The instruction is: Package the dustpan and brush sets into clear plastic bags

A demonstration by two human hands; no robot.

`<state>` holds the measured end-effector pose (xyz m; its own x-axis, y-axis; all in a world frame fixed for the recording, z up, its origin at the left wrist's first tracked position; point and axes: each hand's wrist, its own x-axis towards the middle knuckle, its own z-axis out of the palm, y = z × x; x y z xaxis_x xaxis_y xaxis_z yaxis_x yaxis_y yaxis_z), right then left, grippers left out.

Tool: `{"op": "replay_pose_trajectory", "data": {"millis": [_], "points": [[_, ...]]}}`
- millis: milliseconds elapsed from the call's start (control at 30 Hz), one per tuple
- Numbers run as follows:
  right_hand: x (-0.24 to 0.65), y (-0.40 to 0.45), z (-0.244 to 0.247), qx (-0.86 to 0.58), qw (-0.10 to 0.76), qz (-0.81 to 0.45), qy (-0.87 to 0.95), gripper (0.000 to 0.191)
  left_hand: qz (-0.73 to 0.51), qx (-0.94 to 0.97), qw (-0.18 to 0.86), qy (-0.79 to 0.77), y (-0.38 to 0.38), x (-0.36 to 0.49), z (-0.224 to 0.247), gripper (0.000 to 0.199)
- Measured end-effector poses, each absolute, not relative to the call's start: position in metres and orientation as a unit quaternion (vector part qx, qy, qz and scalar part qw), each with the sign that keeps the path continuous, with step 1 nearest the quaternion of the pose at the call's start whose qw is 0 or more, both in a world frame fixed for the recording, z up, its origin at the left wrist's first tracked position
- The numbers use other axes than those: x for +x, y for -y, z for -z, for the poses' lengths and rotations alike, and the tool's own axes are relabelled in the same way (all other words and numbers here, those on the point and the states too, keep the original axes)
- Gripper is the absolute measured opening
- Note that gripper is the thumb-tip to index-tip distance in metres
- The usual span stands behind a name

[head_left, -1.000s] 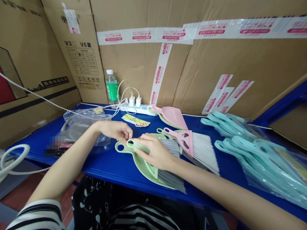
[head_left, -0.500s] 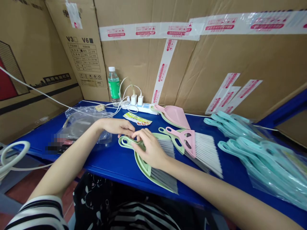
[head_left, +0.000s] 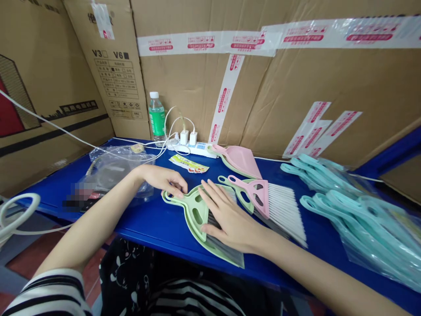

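A light green hand brush with grey bristles lies over a green dustpan, handles together to the left. My left hand has its thumb and curled fingers closed at the handle end. My right hand lies flat across the brush head and bristles, fingers spread, gripping nothing. Just behind it, a pink brush with white bristles overlaps another green brush. Farther back, a pink dustpan rests on a green one.
Bagged turquoise brushes or dustpans cover the right side of the blue table. A power strip with cables, a bottle and a green-yellow packet are behind. Plastic bags lie left; cardboard stands behind.
My right hand has moved right from the handle onto the brush head, and its fingers have spread flat. My left hand's fingertips have moved slightly down onto the handle end.
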<state>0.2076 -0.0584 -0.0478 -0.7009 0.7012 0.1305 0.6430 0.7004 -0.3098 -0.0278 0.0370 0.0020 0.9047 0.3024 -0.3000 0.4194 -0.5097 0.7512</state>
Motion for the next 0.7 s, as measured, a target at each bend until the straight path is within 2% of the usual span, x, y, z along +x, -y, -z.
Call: {"op": "replay_pose_trajectory", "data": {"millis": [100,233,700], "points": [[0.208,0.062,0.054,-0.379,0.090,-0.154,0.908,0.076,0.066,0.856,0.469,-0.206,-0.035,-0.026,-0.002,0.033],[0.204,0.062,0.056,-0.384,0.106,-0.155,0.904,0.074,0.117,0.819,0.514,-0.230,-0.031,-0.018,0.004,0.039],[0.201,0.061,0.055,-0.372,0.091,-0.149,0.912,0.076,0.146,0.796,0.551,-0.206,-0.033,-0.013,0.014,0.042]]}}
